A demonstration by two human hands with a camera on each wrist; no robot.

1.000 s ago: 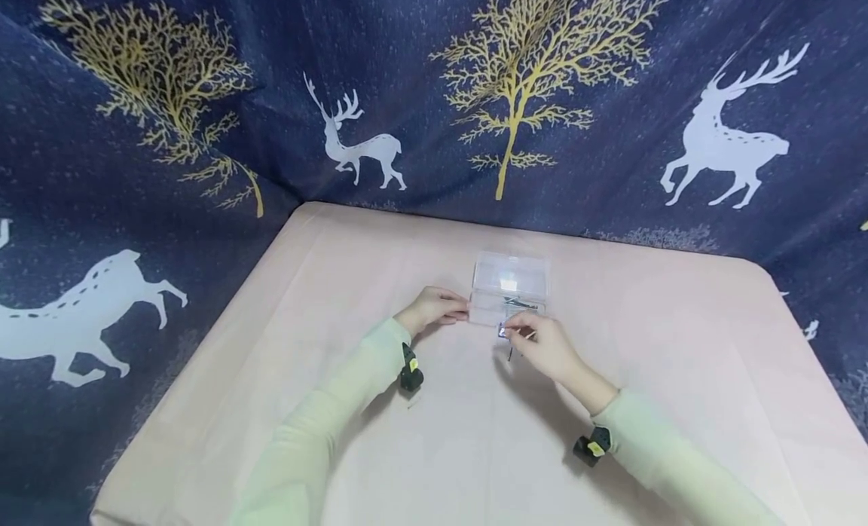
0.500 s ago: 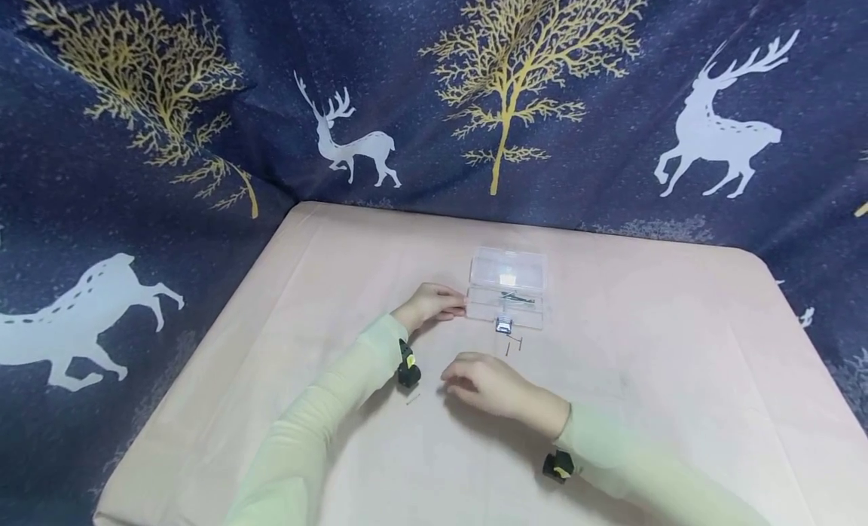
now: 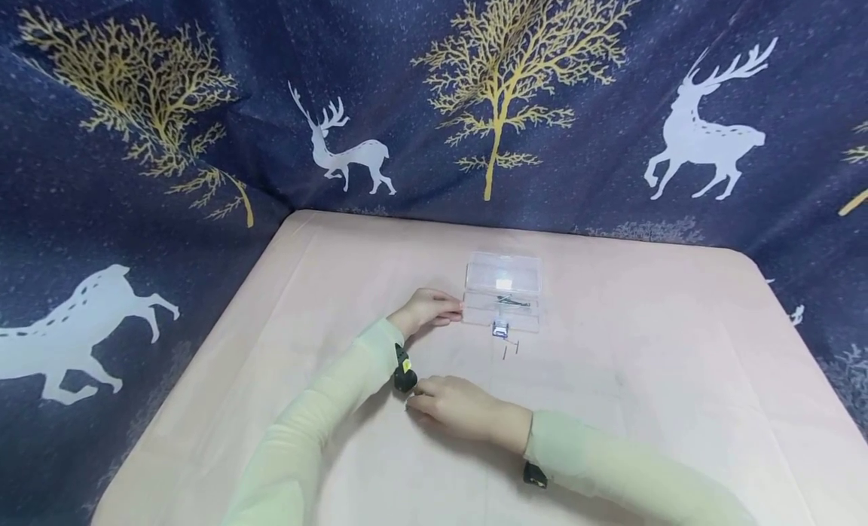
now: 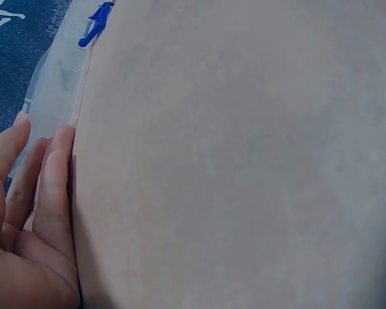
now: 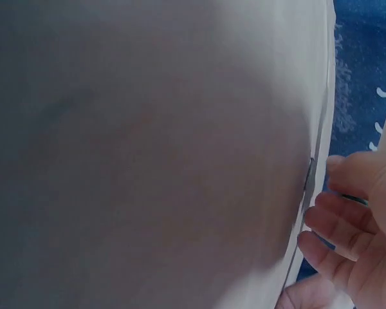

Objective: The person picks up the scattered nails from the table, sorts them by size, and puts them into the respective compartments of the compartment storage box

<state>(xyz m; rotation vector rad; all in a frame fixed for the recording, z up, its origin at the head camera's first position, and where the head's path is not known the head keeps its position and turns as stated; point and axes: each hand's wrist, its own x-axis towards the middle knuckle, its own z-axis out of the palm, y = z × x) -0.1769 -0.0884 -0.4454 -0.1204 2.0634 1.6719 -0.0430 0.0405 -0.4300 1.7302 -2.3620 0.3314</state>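
A clear plastic box (image 3: 475, 315) with its lid raised stands toward the back of the table. Several dark thin nail-like pieces (image 3: 513, 302) lie inside, and a blue latch (image 4: 98, 24) hangs at its front. My left hand (image 3: 429, 309) holds the box's left end, thumb and fingers on either side of the corner. Low over the table, near the left wrist, is my right hand (image 3: 456, 410). Its thumb and fingers are apart around a thin dark nail-like piece (image 5: 311, 172). Another thin piece (image 3: 505, 353) lies in front of the box.
A pink cloth (image 3: 610, 360) covers the table. Behind it hangs a dark blue curtain (image 3: 576, 187) with deer and trees. The black left wrist camera (image 3: 404, 377) sits just beyond the right fingertips.
My right hand has moved from the box's front, leaving thin pieces there, down and left to the loose piece near my left wrist. The left hand stays at the box.
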